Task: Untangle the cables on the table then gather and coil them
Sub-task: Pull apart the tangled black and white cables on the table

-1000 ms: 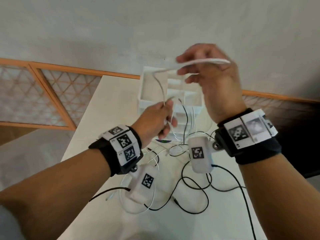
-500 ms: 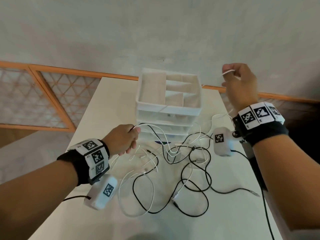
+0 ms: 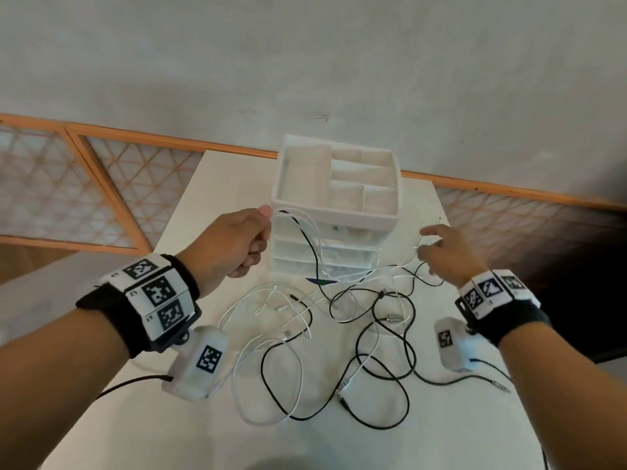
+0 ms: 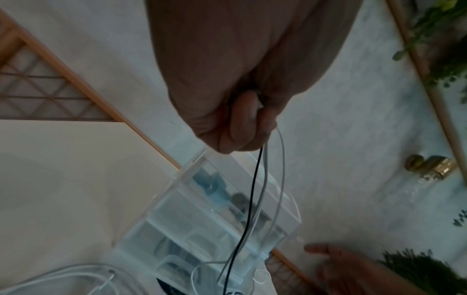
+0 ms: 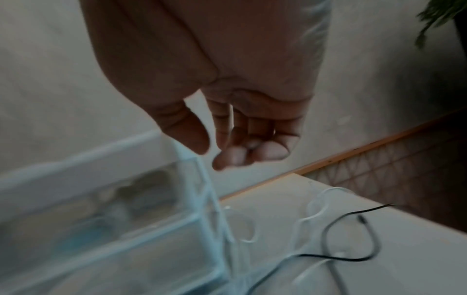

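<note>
Several white cables and black cables lie knotted together on the white table. My left hand is raised at the front left corner of the drawer unit and grips a black cable and white cables, which hang down to the tangle. My right hand hovers to the right of the drawers, thumb apart from loosely curled fingers. A thin white strand runs between those fingers without being pinched.
A white drawer unit with an open compartment tray on top stands at the back of the table, just behind the tangle. A loose black cable end lies near the table's right edge. A wall rises beyond the table.
My right hand has dropped from high on the right to beside the drawers and loosened its hold on the white cable. My left hand has lifted its cables up toward the drawer top.
</note>
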`<state>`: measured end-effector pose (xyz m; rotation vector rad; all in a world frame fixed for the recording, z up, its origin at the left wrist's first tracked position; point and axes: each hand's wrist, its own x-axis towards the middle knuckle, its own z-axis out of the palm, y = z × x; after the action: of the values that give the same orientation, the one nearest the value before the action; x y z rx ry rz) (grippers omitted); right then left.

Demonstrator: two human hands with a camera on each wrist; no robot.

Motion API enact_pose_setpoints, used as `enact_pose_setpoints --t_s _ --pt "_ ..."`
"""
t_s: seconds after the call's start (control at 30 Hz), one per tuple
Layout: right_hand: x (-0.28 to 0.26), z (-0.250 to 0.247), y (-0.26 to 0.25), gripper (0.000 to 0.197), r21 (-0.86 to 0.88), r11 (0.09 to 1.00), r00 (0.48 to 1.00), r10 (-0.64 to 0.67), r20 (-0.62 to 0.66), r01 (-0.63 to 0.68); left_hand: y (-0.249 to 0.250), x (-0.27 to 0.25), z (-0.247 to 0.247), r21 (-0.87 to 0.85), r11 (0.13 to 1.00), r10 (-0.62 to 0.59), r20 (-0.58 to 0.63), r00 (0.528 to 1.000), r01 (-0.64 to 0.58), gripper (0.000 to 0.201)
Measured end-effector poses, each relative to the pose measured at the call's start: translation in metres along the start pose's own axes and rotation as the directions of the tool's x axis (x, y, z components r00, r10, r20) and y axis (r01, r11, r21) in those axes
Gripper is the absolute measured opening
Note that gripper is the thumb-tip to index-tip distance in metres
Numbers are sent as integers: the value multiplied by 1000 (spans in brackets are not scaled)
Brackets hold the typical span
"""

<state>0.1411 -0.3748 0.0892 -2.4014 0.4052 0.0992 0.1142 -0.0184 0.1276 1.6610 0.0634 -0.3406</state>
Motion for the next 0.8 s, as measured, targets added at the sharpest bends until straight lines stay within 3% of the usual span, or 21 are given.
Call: enact_pose_setpoints --t_s 0.03,0.1,0.17,0.2,0.23,0.27,0.33,0.37,0.43,0.47,0.5,0.57,0.6,0.7,0.8 --pt "-15 8 -13 43 96 992 997 -81 -18 82 0 -1 5 42 999 13 31 999 -15 37" --pt "-57 28 -54 46 297 925 961 -268 70 237 2 -5 18 155 986 41 129 991 -61 38" --pt "-92 55 -86 40 319 890 882 -408 236 326 7 -11 33 262 955 70 247 966 -137 42" --pt "-96 69 -89 25 239 896 857 -433 279 375 10 -14 39 285 943 85 295 952 -172 43" --pt "-94 79 -86 8 132 913 863 -407 300 385 13 -18 42 280 939 100 329 939 -198 44" --pt "-85 82 -77 14 30 932 877 -350 328 360 16 -21 41 245 948 109 350 930 -203 44" --pt "-65 73 -50 25 -99 978 904 -130 407 185 20 -27 31 154 973 108 364 925 -174 42" --pt "-54 65 -35 24 -144 983 931 -58 361 117 19 -28 24 158 974 95 371 924 -164 41" --pt "-39 48 -10 14 -126 990 998 -59 25 62 7 -28 12 347 923 17 400 916 -169 40" --pt "-37 42 -2 14 -34 996 982 -85 -166 80 -4 -27 10 491 855 -53 406 912 -169 39" --pt "-37 40 1 23 54 992 962 -99 -256 116 -18 -25 9 608 779 -122 385 915 -152 36" --pt "-45 50 4 53 127 983 983 -116 -143 134 -48 -20 11 711 702 -198 252 947 -42 32" --pt "-52 60 10 60 61 991 991 -116 -65 120 -60 -19 12 704 709 -213 170 962 32 31" --pt "-81 99 37 37 -196 964 982 -163 95 179 -76 -20 22 495 844 -264 51 963 205 30" --pt "-107 133 61 31 -470 838 918 -86 387 277 -72 -26 33 390 903 -239 106 965 181 29"
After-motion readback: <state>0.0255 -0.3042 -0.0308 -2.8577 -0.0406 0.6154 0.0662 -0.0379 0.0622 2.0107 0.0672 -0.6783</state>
